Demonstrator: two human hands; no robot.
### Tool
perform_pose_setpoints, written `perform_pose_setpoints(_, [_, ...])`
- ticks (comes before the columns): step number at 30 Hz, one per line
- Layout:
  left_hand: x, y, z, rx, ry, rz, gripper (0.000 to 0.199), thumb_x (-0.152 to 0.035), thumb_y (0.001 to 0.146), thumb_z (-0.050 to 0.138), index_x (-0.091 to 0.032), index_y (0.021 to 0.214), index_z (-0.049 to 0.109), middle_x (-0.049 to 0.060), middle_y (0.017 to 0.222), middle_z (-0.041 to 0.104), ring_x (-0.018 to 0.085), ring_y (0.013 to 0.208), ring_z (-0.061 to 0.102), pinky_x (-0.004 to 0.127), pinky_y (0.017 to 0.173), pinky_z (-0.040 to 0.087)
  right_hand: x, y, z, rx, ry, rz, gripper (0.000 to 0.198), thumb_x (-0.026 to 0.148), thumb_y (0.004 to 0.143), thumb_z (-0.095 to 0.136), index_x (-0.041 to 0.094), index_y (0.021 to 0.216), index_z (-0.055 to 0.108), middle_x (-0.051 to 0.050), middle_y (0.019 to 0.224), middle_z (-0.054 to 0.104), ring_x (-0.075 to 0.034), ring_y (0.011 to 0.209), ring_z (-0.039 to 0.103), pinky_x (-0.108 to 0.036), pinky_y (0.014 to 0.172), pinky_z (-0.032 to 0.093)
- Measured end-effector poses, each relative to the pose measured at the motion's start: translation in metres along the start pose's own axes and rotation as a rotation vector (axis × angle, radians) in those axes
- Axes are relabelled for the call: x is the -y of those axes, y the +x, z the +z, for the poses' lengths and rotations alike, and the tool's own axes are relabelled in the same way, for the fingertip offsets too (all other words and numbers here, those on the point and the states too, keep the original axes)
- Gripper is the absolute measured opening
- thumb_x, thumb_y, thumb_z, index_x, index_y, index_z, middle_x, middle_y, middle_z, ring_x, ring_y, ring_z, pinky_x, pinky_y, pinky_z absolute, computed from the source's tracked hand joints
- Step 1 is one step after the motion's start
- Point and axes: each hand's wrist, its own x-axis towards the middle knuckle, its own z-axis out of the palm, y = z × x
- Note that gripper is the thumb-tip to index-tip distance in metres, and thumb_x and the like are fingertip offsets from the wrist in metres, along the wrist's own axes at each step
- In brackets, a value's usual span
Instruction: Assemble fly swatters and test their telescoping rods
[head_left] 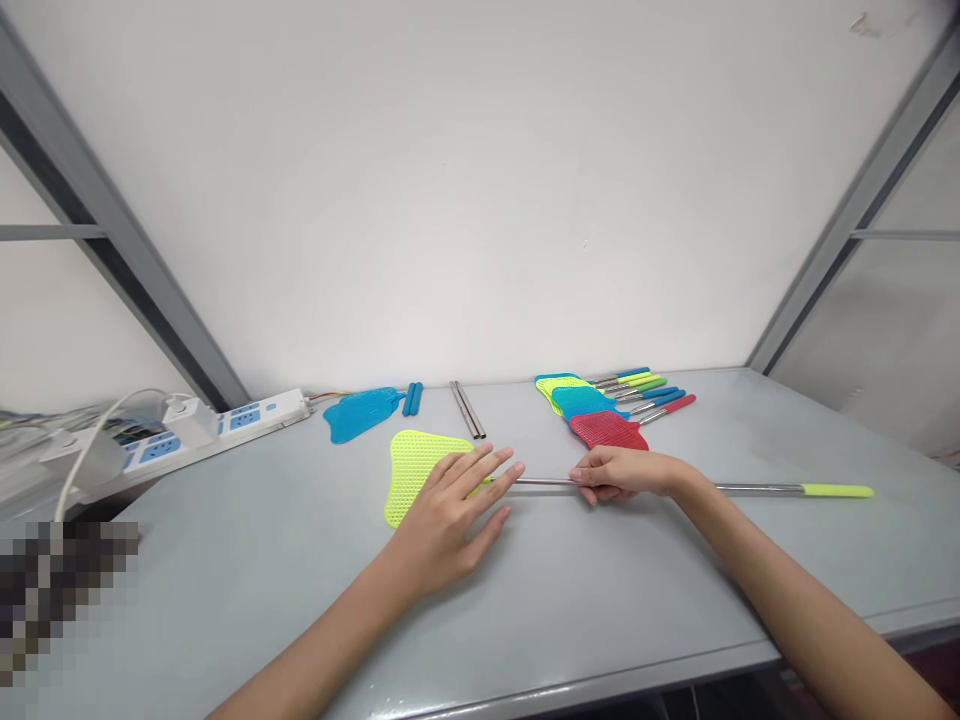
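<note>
A yellow fly swatter (420, 465) with a long metal rod and a yellow grip (836, 491) lies across the grey table, its head to the left. My left hand (454, 510) is open, fingers spread over the right part of the swatter's head and its neck. Whether the fingertips touch it I cannot tell. Around the middle of the metal rod my right hand (611, 472) is closed, thumb and fingers pinching it. The rod shows on both sides of this hand.
Several assembled swatters (592, 402) in blue, yellow and red overlap at the back right. A blue swatter head (364, 413), two blue grips (412, 399) and metal tubes (468, 410) lie at the back left. A power strip (247, 415) with cables runs along the left edge.
</note>
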Motion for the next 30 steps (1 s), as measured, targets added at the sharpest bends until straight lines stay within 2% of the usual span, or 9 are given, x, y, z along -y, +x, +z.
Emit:
perform_pose_setpoints(4, [0.000,0.000,0.004,0.104,-0.025,-0.056,0.040,-0.024,0.086,0.035,-0.029,0.126,0.032,0.000,0.124,0.046,0.018,0.117,0.036,0.039,0.096,0.019,0.002,0.000,0.001,0.004,-0.003,-0.010,0.044,0.052,0.079,0.040,0.012,0.063,0.052,0.007,0.047,0.026,-0.006,0.042,0.026,-0.019,0.040,0.019])
perform_pose_setpoints(10, [0.000,0.001,0.005,0.084,-0.046,-0.099,0.037,-0.023,0.086,0.036,-0.028,0.123,0.036,0.003,0.115,0.053,0.019,0.109,0.043,0.041,0.094,0.015,0.003,0.000,0.002,-0.001,-0.040,-0.008,0.047,0.054,0.079,0.038,0.012,0.066,0.055,0.006,0.046,0.030,-0.006,0.042,0.027,-0.019,0.041,0.021])
perform_pose_setpoints(14, [-0.001,0.001,0.004,0.082,-0.045,-0.114,0.029,-0.022,0.085,0.037,-0.027,0.112,0.047,0.003,0.108,0.055,0.018,0.101,0.047,0.041,0.092,0.015,0.002,0.000,0.003,0.016,-0.070,-0.007,0.049,0.054,0.080,0.036,0.012,0.070,0.057,0.005,0.046,0.032,-0.006,0.042,0.027,-0.019,0.042,0.023])
perform_pose_setpoints(20, [-0.003,0.002,0.006,0.099,-0.026,-0.131,0.021,-0.020,0.085,0.035,-0.023,0.096,0.053,0.001,0.086,0.054,0.014,0.081,0.049,0.039,0.087,0.019,0.003,0.000,0.004,0.061,-0.075,0.014,0.046,0.055,0.077,0.041,0.012,0.074,0.058,0.005,0.049,0.036,-0.006,0.044,0.030,-0.018,0.041,0.023])
perform_pose_setpoints(25, [-0.003,0.002,0.006,0.101,-0.034,-0.126,0.020,-0.021,0.086,0.033,-0.019,0.080,0.052,0.000,0.079,0.051,0.013,0.077,0.047,0.037,0.085,0.021,0.003,-0.004,0.002,0.080,-0.085,0.063,0.038,0.052,0.071,0.053,0.013,0.075,0.056,0.003,0.056,0.045,-0.007,0.046,0.038,-0.018,0.040,0.029])
perform_pose_setpoints(30, [-0.001,0.002,0.006,0.087,-0.030,-0.148,0.021,-0.023,0.086,0.033,-0.018,0.071,0.046,0.000,0.077,0.049,0.013,0.076,0.045,0.037,0.086,0.022,0.003,-0.014,-0.005,0.014,-0.132,0.099,0.036,0.050,0.067,0.057,0.014,0.072,0.055,0.002,0.058,0.048,-0.007,0.047,0.042,-0.019,0.043,0.033])
